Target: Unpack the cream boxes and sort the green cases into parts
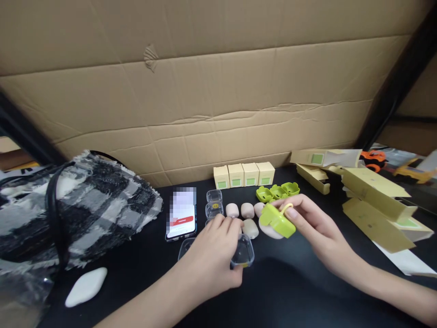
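**Bench inventory: surrounding items**

- Bench [293, 291]: black top, backed by a creased brown cardboard sheet [205, 91].
- Plaid bag [78, 205]: black, grey and white, frayed edge, black strap; far left.
- White pebble-shaped piece [86, 286]: lies flat in front of the bag.
- Phone [181, 214]: face up, screen lit, right of the bag.
- Four small cream boxes [243, 175]: green square labels, in a touching row against the cardboard.
- Three green cases [277, 191]: in a row just in front of the boxes.
- Pinkish pads [240, 210]: in a row left of the green cases.
- Flattened cream cartons [372, 191]: piled at the right.
- Orange-handled scissors [373, 157]: behind the cartons.
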Demonstrator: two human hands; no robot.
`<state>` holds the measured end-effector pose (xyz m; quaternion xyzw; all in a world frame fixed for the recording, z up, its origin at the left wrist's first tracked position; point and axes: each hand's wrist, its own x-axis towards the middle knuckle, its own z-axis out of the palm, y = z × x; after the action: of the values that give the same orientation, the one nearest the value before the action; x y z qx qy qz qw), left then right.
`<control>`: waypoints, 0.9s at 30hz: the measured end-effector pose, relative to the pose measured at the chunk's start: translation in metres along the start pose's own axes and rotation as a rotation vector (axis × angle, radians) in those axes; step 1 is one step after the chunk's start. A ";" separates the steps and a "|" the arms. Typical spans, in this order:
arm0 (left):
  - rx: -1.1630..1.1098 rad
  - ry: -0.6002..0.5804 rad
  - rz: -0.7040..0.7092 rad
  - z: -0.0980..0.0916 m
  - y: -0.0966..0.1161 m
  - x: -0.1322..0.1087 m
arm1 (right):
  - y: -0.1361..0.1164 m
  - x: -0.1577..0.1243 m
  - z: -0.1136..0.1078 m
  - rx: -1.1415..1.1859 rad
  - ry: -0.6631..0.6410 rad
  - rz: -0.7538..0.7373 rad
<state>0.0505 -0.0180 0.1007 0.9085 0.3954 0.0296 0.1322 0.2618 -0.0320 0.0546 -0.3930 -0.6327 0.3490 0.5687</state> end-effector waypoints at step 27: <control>-1.612 -0.100 -0.052 0.036 0.021 0.007 | -0.015 -0.016 -0.001 -0.433 -0.283 -0.378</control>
<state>0.0760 -0.0340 0.0714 0.5243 0.2672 0.2619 0.7650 0.2619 -0.0526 0.0608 -0.3281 -0.8269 0.1456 0.4329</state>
